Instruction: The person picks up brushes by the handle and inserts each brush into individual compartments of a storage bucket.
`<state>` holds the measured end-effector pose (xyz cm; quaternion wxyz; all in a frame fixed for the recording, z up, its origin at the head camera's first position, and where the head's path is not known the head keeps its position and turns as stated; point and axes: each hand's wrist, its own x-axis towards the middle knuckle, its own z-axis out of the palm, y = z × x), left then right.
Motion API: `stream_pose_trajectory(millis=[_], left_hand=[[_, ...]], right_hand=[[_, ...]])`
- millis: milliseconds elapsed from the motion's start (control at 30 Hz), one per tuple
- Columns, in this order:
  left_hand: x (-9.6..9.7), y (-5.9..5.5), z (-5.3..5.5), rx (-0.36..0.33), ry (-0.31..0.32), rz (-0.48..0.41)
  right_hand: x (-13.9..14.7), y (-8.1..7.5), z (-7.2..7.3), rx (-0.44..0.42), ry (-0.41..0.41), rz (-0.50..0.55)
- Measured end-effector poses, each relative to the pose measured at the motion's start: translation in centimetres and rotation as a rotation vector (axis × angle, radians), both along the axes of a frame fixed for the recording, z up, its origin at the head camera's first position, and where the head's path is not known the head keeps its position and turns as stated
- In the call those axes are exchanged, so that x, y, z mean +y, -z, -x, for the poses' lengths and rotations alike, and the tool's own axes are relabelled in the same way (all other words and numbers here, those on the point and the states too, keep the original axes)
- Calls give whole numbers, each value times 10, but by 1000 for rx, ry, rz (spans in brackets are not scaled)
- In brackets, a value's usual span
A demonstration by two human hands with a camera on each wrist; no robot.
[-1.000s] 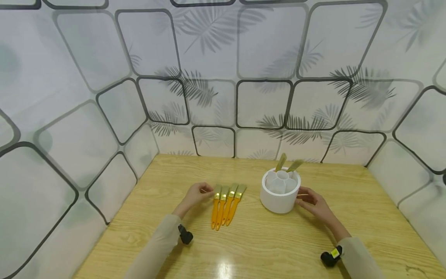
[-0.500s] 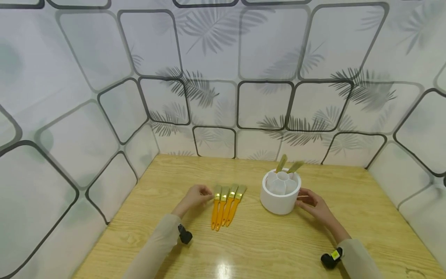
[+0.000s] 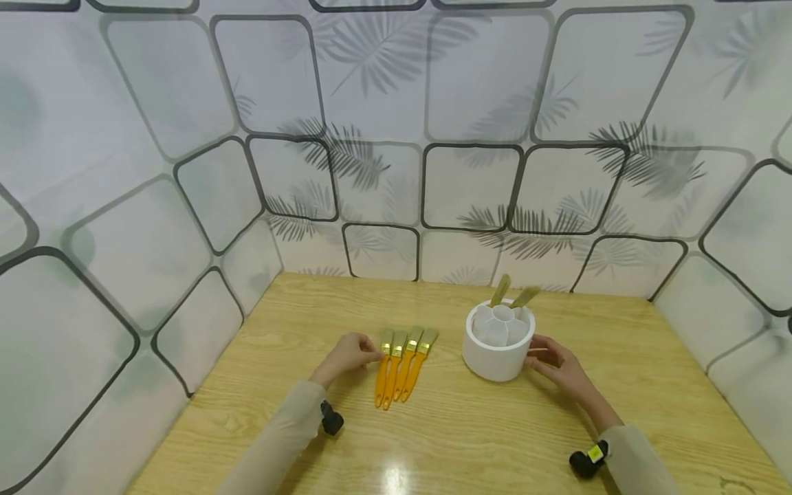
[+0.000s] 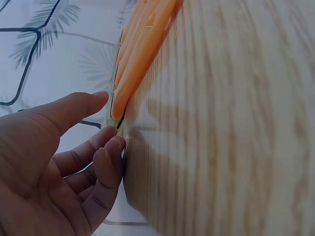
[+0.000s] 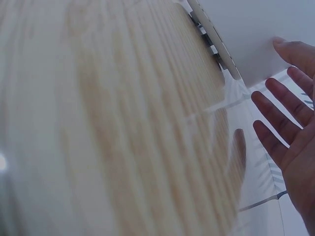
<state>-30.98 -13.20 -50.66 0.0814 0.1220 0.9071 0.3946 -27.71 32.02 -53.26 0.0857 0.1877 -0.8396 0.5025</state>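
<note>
By brushes [image 3: 405, 368] (four), left hand [image 3: 349, 354], by holder [image 3: 497, 361], right hand [image 3: 558, 362]

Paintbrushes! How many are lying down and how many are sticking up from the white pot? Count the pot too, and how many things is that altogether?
Orange-handled paintbrushes lying on the table: 4
Bristle-up paintbrushes sticking out of the pot: 2
White divided pot: 1
Total: 7

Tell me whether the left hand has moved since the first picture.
Yes, slightly: in the head view, the left hand has shifted toward the handle end of the unmoved leftmost brush.
</note>
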Motion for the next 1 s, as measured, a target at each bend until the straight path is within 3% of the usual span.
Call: stream_pose_trajectory(millis=[267,600,833,1000], left_hand=[[5,-4,-2,8,13,34],[10,-2,-3,18,35,76],[13,0,-2,57,60,112],[15,-5,-3,29,52,114]], right_hand=[[-2,-4,0,2,2,-2],[-1,3,-1,-12,14,-2],[-1,4,-3,-22,10,8],[-3,1,-2,-10,17,1]])
